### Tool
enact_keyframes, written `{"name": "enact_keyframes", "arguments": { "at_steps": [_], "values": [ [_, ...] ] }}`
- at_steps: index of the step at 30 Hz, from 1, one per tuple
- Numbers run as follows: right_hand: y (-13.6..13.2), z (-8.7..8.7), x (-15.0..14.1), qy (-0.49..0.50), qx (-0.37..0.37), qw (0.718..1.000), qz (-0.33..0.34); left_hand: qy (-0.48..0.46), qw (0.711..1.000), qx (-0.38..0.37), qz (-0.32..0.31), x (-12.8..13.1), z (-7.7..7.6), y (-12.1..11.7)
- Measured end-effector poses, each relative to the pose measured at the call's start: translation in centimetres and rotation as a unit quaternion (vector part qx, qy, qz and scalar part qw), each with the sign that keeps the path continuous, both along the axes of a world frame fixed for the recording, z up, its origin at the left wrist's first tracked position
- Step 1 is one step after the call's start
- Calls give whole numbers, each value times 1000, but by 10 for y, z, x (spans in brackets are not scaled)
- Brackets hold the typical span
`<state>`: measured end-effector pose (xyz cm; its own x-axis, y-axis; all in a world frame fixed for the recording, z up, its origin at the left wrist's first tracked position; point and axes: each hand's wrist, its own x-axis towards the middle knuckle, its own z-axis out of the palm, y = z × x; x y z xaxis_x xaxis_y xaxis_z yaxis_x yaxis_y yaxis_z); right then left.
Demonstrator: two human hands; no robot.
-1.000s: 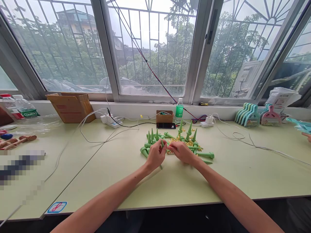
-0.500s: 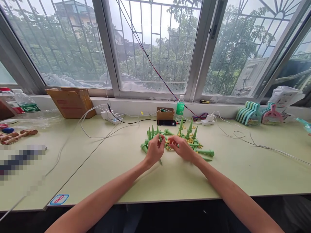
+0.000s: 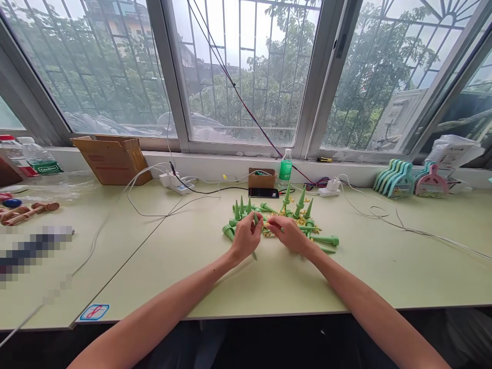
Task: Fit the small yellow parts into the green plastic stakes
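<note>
My left hand point(image 3: 245, 238) is closed around a slim green plastic watering spike point(image 3: 254, 255); its pointed end sticks out below the palm. Close to its right, my right hand point(image 3: 287, 232) has thumb and fingers pinched together near the upper part of that spike. Whatever lies between those fingertips is too small to make out. Behind both hands several green watering spikes point(image 3: 300, 203) stand or lie in a group. Small yellow plastic pieces point(image 3: 282, 217) are strewn among them, partly hidden by my right hand. One capped spike point(image 3: 326, 240) lies to the right.
Behind the pile are a phone point(image 3: 263, 193), a small cardboard box point(image 3: 262, 178) and a green-labelled bottle point(image 3: 285, 166). A larger carton point(image 3: 111, 161) and a power strip point(image 3: 180, 188) stand left. Cables point(image 3: 400, 220) and small dustpans point(image 3: 400, 179) are at right.
My right hand's fingers have come together and moved slightly closer to my left hand. The left hand keeps its hold on the spike, almost in place.
</note>
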<state>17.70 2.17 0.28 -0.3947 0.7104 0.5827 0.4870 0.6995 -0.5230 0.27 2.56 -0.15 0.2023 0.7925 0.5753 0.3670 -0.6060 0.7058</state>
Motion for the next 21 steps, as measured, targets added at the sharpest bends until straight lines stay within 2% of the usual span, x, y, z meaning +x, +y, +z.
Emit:
{"name": "enact_keyframes", "arguments": {
  "at_steps": [11, 21],
  "values": [
    [-3, 4, 0, 3, -14, 1000, -3, -5, 1000, 4, 6, 0, 2, 0],
    [-1, 0, 0, 2, -6, 1000, 6, -5, 1000, 9, 3, 1, 0, 0]
  ]
}}
